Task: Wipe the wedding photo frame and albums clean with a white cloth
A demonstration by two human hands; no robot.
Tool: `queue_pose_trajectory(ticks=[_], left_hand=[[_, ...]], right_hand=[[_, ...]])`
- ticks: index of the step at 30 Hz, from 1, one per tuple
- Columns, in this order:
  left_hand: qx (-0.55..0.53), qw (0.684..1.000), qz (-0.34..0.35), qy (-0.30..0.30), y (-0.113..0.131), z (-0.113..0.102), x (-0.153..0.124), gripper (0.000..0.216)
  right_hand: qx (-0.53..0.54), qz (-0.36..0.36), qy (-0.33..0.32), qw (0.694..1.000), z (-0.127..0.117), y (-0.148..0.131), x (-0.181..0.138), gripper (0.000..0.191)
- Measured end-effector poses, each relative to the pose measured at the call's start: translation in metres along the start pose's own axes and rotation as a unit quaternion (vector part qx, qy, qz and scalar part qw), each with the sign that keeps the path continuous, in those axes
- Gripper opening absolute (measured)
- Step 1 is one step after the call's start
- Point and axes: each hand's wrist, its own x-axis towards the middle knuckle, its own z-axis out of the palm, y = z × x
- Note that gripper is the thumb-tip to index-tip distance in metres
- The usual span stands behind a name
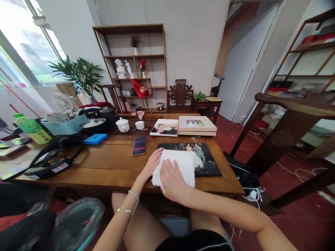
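A folded white towel (180, 158) lies over the left part of a dark photo panel (210, 167), which shows two people in wedding clothes. On top of the towel my right hand (173, 179) rests flat, fingers spread, with a ring on one finger. My left hand (153, 163) is at the panel's left side, its stretched fingers against the towel's left edge; the towel's near end hangs by the table's front edge. The panel's lower left corner is hidden. A phone (139, 145) lies just beyond my left hand.
Beyond the panel are a light framed picture (197, 126) and a white photo board (164, 127). A teapot (122, 124), blue box (95, 138) and black headset (56, 157) stand left on the wooden table (112, 167). A lined bin (78, 223) is below; a chair (282, 139) is right.
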Motion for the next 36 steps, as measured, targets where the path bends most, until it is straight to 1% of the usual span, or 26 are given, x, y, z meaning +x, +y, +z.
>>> queue_pose_trajectory(ticks=[2,3,6,8,10,12,13,15,18,21,24,27,30,33,36], left_hand=[[0.012,1.0,0.002,0.002,0.002,0.001,0.0,0.038],[0.018,1.0,0.001,0.002,0.003,0.001,-0.001,0.038],[0.035,0.999,-0.004,-0.006,0.005,0.001,-0.002,0.038],[0.042,0.999,-0.003,-0.011,0.006,0.001,-0.002,0.038],[0.048,0.999,0.003,-0.013,0.006,0.001,-0.003,0.038],[0.053,0.998,0.006,-0.014,0.005,0.001,-0.003,0.038],[0.056,0.998,0.006,-0.013,0.005,0.001,-0.003,0.038],[0.061,0.998,0.003,-0.01,0.004,0.001,-0.003,0.038],[0.067,0.998,0.001,-0.009,0.003,0.001,-0.003,0.037],[0.071,0.997,0.001,-0.009,0.002,0.001,-0.002,0.036],[0.073,0.997,-0.001,-0.004,0.0,0.001,-0.002,0.036],[0.068,0.998,0.002,-0.001,0.0,0.002,-0.003,0.037],[0.062,0.998,0.01,-0.002,0.004,0.001,-0.003,0.038],[0.06,0.998,0.009,-0.005,0.008,-0.001,-0.003,0.038],[0.056,0.998,0.007,-0.004,0.009,-0.002,-0.003,0.037]], right_hand=[[0.029,-0.031,0.013,0.999,0.004,0.001,-0.017,0.065],[0.048,-0.038,0.017,0.998,0.005,0.007,-0.023,0.064],[0.105,-0.027,0.016,0.994,0.0,0.038,-0.023,0.058],[0.132,0.011,0.018,0.991,-0.006,0.065,-0.01,0.052],[0.177,0.062,0.021,0.982,-0.012,0.088,0.011,0.042],[0.229,0.099,0.02,0.968,-0.017,0.105,0.034,0.032],[0.251,0.106,0.018,0.962,-0.019,0.11,0.045,0.03],[0.275,0.104,0.019,0.956,-0.02,0.114,0.067,0.029],[0.298,0.091,0.023,0.95,-0.014,0.109,0.097,0.031],[0.321,0.075,0.024,0.944,0.002,0.105,0.124,0.032],[0.34,0.064,0.024,0.938,0.022,0.113,0.137,0.031],[0.362,0.07,0.033,0.929,0.039,0.134,0.127,0.04],[0.379,0.09,0.045,0.92,0.046,0.161,0.097,0.052],[0.386,0.106,0.051,0.915,0.041,0.187,0.056,0.052],[0.392,0.124,0.06,0.91,0.026,0.205,0.017,0.05]])
